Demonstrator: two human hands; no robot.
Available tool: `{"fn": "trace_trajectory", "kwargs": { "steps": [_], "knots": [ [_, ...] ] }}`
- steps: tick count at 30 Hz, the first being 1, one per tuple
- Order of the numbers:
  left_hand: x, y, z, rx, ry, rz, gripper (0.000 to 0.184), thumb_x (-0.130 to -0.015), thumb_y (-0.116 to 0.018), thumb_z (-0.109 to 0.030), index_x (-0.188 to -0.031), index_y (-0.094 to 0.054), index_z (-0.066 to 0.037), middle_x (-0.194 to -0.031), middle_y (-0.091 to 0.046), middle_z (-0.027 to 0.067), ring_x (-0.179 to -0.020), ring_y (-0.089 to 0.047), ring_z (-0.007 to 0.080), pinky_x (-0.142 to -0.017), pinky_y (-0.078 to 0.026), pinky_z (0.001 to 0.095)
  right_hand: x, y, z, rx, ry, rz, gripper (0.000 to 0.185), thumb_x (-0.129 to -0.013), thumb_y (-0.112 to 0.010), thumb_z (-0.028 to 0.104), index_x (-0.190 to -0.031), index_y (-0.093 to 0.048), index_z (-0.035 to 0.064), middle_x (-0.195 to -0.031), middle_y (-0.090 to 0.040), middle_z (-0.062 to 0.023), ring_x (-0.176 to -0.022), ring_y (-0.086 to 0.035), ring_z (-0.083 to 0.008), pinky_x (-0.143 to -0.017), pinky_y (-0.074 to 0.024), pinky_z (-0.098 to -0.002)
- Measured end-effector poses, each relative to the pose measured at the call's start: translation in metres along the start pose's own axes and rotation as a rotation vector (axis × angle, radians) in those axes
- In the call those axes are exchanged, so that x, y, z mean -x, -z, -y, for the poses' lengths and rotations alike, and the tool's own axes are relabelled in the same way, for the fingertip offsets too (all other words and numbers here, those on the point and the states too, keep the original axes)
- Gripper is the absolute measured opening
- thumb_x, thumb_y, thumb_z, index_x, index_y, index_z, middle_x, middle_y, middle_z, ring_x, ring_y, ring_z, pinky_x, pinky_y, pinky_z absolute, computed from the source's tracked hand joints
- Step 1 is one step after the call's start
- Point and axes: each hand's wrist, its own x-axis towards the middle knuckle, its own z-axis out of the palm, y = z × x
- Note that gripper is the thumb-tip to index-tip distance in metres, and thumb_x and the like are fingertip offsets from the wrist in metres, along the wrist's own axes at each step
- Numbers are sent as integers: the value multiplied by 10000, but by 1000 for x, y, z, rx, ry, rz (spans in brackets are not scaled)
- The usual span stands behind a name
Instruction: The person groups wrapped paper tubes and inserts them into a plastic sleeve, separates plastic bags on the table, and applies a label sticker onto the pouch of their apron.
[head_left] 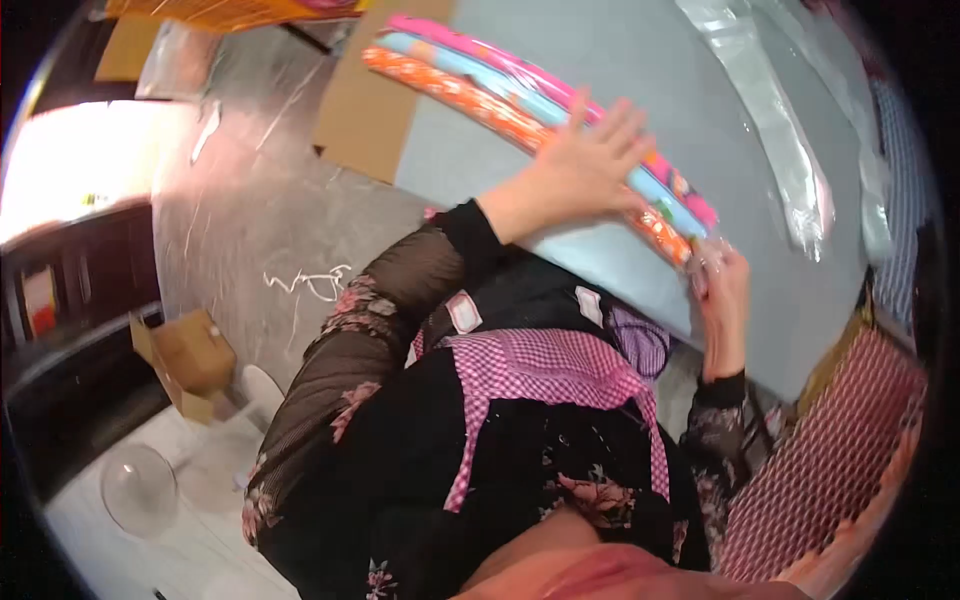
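On grey table (600, 50), ahead of body: pink roll (500, 60), blue roll (450, 65) and orange roll (450, 95), laid side by side in one slanted row, with orange nearest to body. Glossy and patterned on all three. At left ends: cardboard (365, 115), flat at table edge.

Left hand (590, 165): palm down across the row, right of its middle, with spread fingers, resting on top without grasp. Right hand (728, 290): at right ends of the row, with bent fingers clamped on crumpled clear film (712, 250). Exact fingertip contact: cannot tell, due to blur. Hands: apart.

Toward right of table: clear sleeve (765, 110), long and flat, well apart from the row; beside it, second sleeve (872, 200). On body: pink checked apron (545, 355). On floor (240, 210), at left: white string (310, 282), loosely tangled. Lower left: open brown box (195, 355).
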Motion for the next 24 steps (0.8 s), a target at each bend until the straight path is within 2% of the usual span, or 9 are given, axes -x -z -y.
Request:
{"fn": "trace_trajectory", "kwargs": {
  "steps": [5, 7, 11, 17, 19, 24],
  "knots": [
    [3, 0, 2, 56, -57, -71, 795, -771, -600, -623, -1334, -524, -67, -1423, -455, 174, -1357, -387, 331, -1092, -187, 661, -3, 0, 5, -91, -64, 0, 147, -891, -655, 139, -812, -591, 32, -565, -479, 33, -399, -365, -43, -358, -258, -223],
    [3, -3, 1, 56, -50, -95, 784, -782, -588, -626, -1323, -532, -62, -1411, -464, 179, -1351, -393, 333, -1088, -188, 666, -2, -1, 9, -156, -102, 6, 116, -887, -631, 84, -835, -616, -19, -575, -497, 15, -397, -355, -50, -362, -245, -220],
    [2, 1, 0, 92, -42, -123, 753, -812, -558, -620, -1293, -553, -41, -1376, -495, 193, -1343, -400, 343, -1092, -178, 659, -7, 6, 8, -224, -121, 43, 108, -892, -623, 86, -860, -610, -16, -589, -505, 6, -399, -358, -48, -359, -248, -215],
    [3, 7, -1, 117, -40, -109, 753, -807, -574, -601, -1292, -551, -26, -1363, -504, 196, -1342, -399, 353, -1105, -171, 639, -15, 14, 2, -287, -155, 71, 99, -911, -591, 105, -852, -590, 26, -596, -485, 13, -402, -332, -35, -363, -229, -199],
    [2, 8, -1, 108, -44, -108, 751, -803, -581, -595, -1289, -553, -23, -1357, -507, 197, -1341, -400, 354, -1107, -173, 635, -18, 16, 3, -381, -277, 70, 118, -922, -579, 117, -828, -518, 80, -591, -471, 21, -375, -328, -35, -322, -226, -206],
    [1, 5, 1, 134, -40, -108, 742, -796, -590, -585, -1270, -567, -14, -1349, -510, 206, -1333, -407, 355, -1105, -192, 632, -28, 22, -3, -517, -371, 110, 115, -935, -555, 113, -833, -512, 83, -600, -473, 30, -372, -319, -28, -319, -220, -202]
  ]
}}
